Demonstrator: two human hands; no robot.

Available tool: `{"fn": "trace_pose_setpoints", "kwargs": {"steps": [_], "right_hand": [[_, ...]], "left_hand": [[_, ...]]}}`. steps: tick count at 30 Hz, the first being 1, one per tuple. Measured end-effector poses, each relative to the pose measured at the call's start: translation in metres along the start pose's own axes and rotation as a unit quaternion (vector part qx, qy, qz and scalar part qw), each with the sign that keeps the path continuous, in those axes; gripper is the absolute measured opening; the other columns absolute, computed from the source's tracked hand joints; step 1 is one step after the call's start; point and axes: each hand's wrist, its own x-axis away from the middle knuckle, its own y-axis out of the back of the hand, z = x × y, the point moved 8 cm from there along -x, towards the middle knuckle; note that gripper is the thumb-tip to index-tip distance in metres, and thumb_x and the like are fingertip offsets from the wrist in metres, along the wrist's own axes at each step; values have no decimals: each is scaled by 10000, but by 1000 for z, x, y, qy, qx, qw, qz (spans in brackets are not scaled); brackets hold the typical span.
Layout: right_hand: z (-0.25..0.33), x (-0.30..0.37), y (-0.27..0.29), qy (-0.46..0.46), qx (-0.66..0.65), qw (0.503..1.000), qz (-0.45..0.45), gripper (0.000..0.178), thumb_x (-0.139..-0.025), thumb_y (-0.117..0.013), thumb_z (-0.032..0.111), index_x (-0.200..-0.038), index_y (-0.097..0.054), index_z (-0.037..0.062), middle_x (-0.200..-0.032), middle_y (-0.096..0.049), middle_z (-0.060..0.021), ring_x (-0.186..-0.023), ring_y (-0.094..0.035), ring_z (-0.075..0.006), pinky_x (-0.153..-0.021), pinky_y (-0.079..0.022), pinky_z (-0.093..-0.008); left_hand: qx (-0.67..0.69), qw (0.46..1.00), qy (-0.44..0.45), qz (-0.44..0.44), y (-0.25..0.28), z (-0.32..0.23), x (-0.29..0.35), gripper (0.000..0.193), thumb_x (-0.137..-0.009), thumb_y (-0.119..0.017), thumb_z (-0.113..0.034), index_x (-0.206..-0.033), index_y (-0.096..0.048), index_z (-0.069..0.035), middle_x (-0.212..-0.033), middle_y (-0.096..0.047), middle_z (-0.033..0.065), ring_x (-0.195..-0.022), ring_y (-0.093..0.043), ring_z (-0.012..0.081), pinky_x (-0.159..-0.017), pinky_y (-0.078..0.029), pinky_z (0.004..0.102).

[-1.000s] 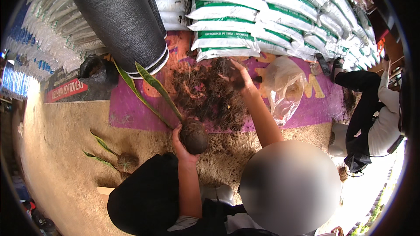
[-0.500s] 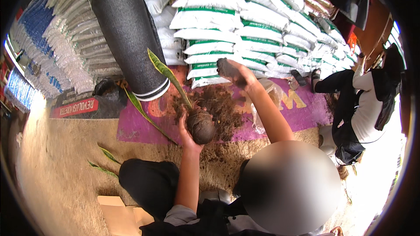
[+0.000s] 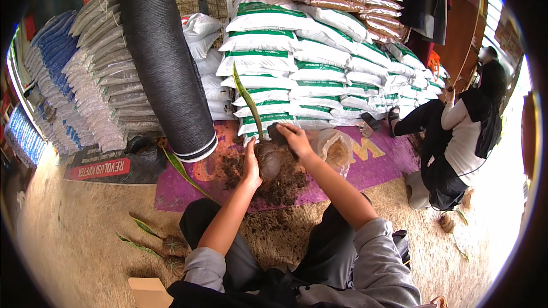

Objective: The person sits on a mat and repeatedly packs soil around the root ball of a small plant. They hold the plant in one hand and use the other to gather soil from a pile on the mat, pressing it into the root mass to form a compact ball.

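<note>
My left hand (image 3: pixel 251 165) is closed around the side of a round brown ball (image 3: pixel 270 161) that looks like a coconut shell. A tall snake plant leaf (image 3: pixel 248 101), green with yellow edges, rises upright from its top. At the ball's upper right, my right hand (image 3: pixel 295 140) grips a dark clump of soil (image 3: pixel 277 133) close against the plant's base. Whether the clump touches the ball I cannot tell. Loose soil (image 3: pixel 279 191) lies scattered beneath both hands on a purple banner sheet (image 3: pixel 182 194).
A clear plastic bag (image 3: pixel 334 151) lies right of my hands. Another snake plant leaf (image 3: pixel 185 174) and two small rooted plants (image 3: pixel 171 245) are on the left. A large black roll (image 3: pixel 165 63) leans before stacked white sacks (image 3: pixel 262 45). Another person (image 3: pixel 462 131) sits at right.
My right hand has come down and left with the soil clump to the ball. The ball is now more upright in my left hand. The view has tilted up.
</note>
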Motion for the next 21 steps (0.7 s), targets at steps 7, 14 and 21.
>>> {"fn": "trace_pose_setpoints", "kwargs": {"steps": [7, 14, 21], "right_hand": [[-6, 25, -12, 147, 134, 979, -47, 287, -913, -536, 226, -950, -625, -45, -814, -634, -25, -783, -514, -61, -715, -428, -239], [-7, 40, -23, 198, 191, 961, -37, 272, -936, -447, 170, -997, -625, -26, -925, -630, -167, -855, -606, -235, -772, -450, -314], [-9, 36, -39, 242, 209, 946, 43, 379, -968, -357, 229, -1167, -536, -40, -1132, -575, -193, -1083, -539, -289, -935, -385, -342]], "left_hand": [[-16, 999, 3, -47, 20, 24, -24, 539, -882, -411, -539, -1144, -535, -85, -1049, -605, 58, -906, -603, 171, -800, -495, 324], [-108, 990, -8, -93, 28, 23, -27, 583, -872, -480, -534, -1177, -550, -42, -1103, -583, 67, -962, -564, 163, -814, -447, 295], [-74, 993, -40, -83, 40, 24, -38, 501, -895, -488, -462, -1165, -558, -46, -1085, -593, 64, -936, -579, 154, -772, -463, 286]]}}
